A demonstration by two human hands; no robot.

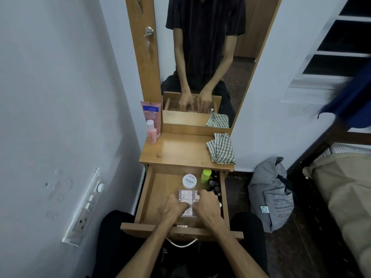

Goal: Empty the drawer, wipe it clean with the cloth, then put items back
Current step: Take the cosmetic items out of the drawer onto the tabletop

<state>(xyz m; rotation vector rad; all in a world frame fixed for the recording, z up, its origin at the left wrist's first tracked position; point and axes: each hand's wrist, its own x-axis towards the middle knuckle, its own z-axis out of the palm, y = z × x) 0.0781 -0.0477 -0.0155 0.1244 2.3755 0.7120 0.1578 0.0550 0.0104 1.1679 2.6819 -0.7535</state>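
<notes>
The wooden drawer (148, 199) stands pulled out below the dresser top. Both hands are inside it, on a clear flat box of pink nail tips (187, 197). My left hand (173, 207) grips the box's left side and my right hand (207, 203) grips its right side. Behind the box sit a white round nail polish remover tub (189, 181) and a lime green bottle (206, 176). Several small dark bottles (214, 184) line the drawer's right wall. A green checked cloth (220, 149) lies crumpled on the dresser top at the right.
A pink tube (151, 115) and a small pink bottle (151, 134) stand at the dresser top's back left, against the mirror (200, 57). A grey bag (271, 193) sits on the floor to the right, beside a bed. A wall socket panel (84, 207) is on the left.
</notes>
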